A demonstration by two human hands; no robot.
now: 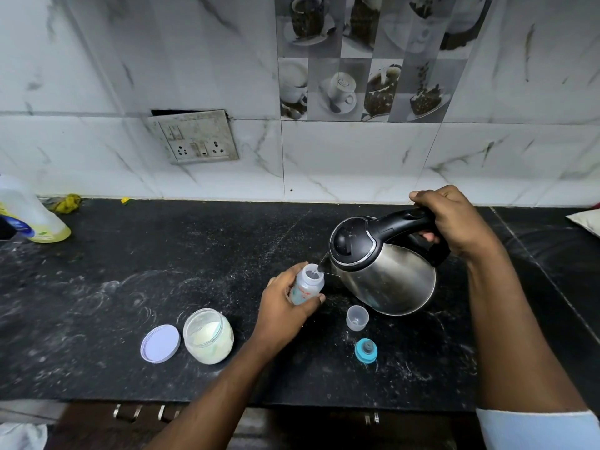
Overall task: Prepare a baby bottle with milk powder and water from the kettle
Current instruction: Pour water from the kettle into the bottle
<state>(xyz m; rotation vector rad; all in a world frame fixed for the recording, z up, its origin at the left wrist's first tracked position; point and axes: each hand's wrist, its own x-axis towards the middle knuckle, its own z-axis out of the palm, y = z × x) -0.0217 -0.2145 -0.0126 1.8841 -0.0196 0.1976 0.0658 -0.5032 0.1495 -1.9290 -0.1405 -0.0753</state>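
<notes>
My left hand [285, 303] grips the clear baby bottle [306, 282], which stands open-topped on the black counter [162, 287]. My right hand [454, 222] holds the black handle of the steel kettle [386, 271]. The kettle is tilted left with its spout over the bottle's mouth, and water runs into the bottle. An open jar of milk powder [208, 336] stands to the bottle's lower left, with its lilac lid [160, 343] lying beside it. The bottle's clear cap [357, 317] and blue teat ring [366, 351] lie on the counter in front of the kettle.
A yellow-tinted plastic bottle [29, 216] stands at the far left of the counter. A yellow cloth scrap [68, 203] lies by the wall. A switch and socket plate [194, 136] is on the tiled wall. Drawer handles [130, 412] show below the counter edge.
</notes>
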